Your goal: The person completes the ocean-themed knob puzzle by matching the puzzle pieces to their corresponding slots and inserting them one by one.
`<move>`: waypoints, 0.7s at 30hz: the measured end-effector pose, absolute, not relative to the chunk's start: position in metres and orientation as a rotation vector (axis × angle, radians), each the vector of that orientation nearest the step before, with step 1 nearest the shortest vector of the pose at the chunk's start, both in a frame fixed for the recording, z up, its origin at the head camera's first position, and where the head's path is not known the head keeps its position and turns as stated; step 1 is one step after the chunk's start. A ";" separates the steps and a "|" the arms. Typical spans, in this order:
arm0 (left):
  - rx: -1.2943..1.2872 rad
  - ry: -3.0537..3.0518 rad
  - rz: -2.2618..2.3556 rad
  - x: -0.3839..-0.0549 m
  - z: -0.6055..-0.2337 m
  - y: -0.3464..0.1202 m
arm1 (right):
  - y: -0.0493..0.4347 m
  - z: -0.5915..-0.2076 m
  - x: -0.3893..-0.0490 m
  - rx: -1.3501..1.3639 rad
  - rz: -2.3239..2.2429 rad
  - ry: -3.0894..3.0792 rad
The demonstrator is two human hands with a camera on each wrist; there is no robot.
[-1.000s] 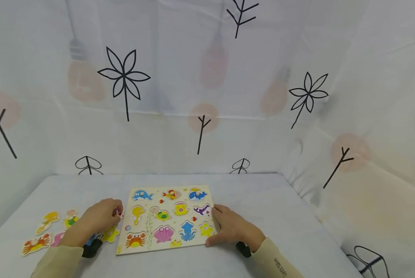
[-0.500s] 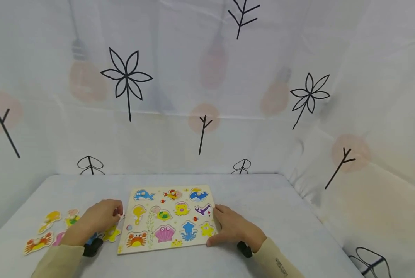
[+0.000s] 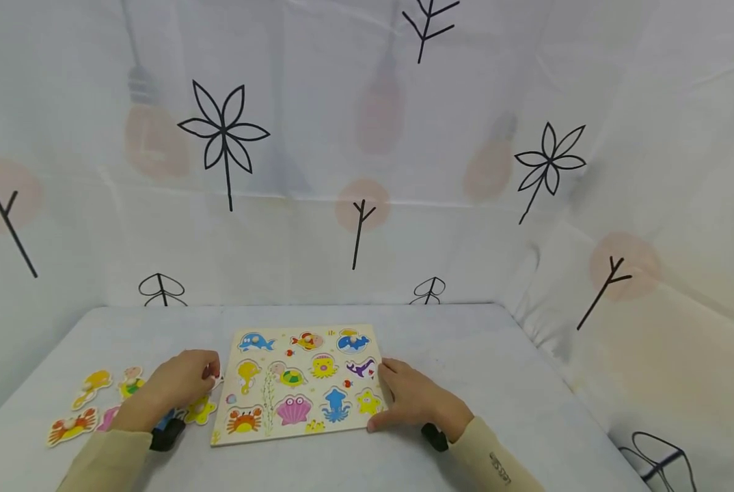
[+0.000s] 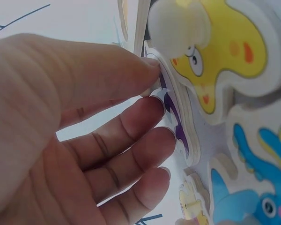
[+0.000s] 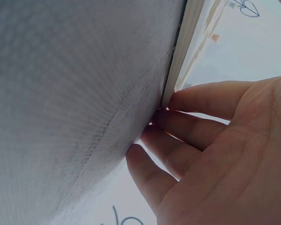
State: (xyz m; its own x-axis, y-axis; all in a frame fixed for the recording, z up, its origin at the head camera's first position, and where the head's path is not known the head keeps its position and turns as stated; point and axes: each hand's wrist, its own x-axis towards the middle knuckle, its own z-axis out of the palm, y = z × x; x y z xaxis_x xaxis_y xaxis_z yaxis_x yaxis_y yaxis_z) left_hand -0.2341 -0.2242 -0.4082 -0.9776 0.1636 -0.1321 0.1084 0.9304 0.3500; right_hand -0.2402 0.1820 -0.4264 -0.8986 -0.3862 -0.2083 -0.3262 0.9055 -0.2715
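Thumb and index finger of my left hand (image 3: 185,383) pinch the small knob of a purple sea-animal puzzle piece (image 4: 179,117), standing tilted beside the board. Close by lie a yellow starfish piece (image 4: 243,47) and a blue squid piece (image 4: 271,164). A wooden puzzle board (image 3: 318,389) with sea-animal pictures lies flat in the middle of the head view. My right hand (image 3: 413,393) rests against its right edge, the fingertips touching the board's side and the cloth in the right wrist view. That hand's thumb is near the front right corner.
Left of the board lie a crab piece (image 3: 72,427), a yellow seahorse piece (image 3: 91,389), a turtle piece (image 3: 132,384) and a pink piece (image 3: 106,418) partly hidden by the left arm. A white cloth (image 3: 465,362) covers the table; patterned fabric (image 3: 305,239) hangs behind.
The head view has shifted slightly. Both hands and the board keep their places, with the left hand still pinching the puzzle piece.
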 end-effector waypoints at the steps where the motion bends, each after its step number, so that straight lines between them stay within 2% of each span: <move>1: 0.208 2.931 0.517 -0.234 -0.408 -0.224 | 0.182 -0.426 -0.240 -0.534 -0.337 2.813; 21: 0.183 2.924 0.538 -0.234 -0.408 -0.224 | 0.181 -0.425 -0.239 -0.525 -0.333 2.815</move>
State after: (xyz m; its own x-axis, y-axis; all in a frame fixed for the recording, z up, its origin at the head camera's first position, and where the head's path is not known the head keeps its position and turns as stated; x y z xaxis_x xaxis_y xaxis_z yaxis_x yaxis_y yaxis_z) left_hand -0.2337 -0.2240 -0.4075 -0.9793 0.1490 -0.1367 0.0906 0.9277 0.3622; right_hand -0.2394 0.1815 -0.4250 -0.9016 -0.3791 -0.2083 -0.3200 0.9086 -0.2685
